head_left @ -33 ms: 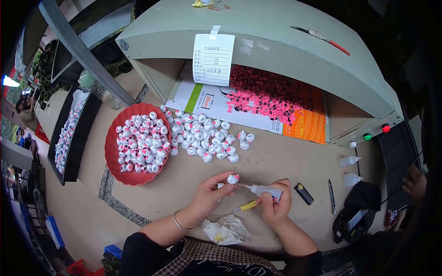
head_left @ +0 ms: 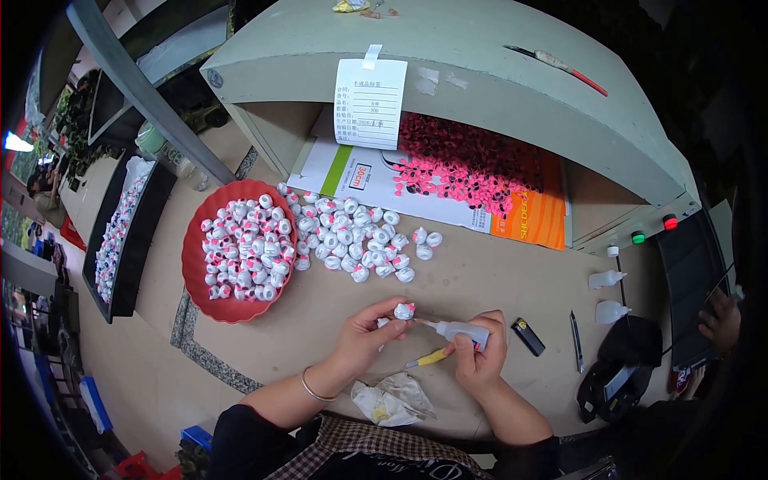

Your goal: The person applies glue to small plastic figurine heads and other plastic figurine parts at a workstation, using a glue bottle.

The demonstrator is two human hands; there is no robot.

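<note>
Between the thumb and fingertips of my left hand (head_left: 364, 334) is a small white figurine with pink parts (head_left: 405, 311). A second white piece (head_left: 382, 323) shows partly under those fingers. My right hand (head_left: 482, 352) is closed round a small translucent squeeze bottle (head_left: 462, 333), tilted so its thin nozzle points at the figurine's lower edge. Whether the tip touches it is too small to tell. A yellow-handled tool (head_left: 432, 358) lies beside my right thumb; I cannot tell if the hand touches it. Crumpled whitish wrapping (head_left: 392, 399) lies on the table between my forearms.
A red scalloped bowl (head_left: 190, 260) full of similar figurines stands left, with a loose pile (head_left: 352, 236) beside it. Pink and black pieces (head_left: 456, 180) lie under the grey shelf (head_left: 448, 48). To the right are a lighter (head_left: 528, 337), a pen-like tool (head_left: 577, 342), two bottles (head_left: 608, 278) and a black bag (head_left: 628, 352).
</note>
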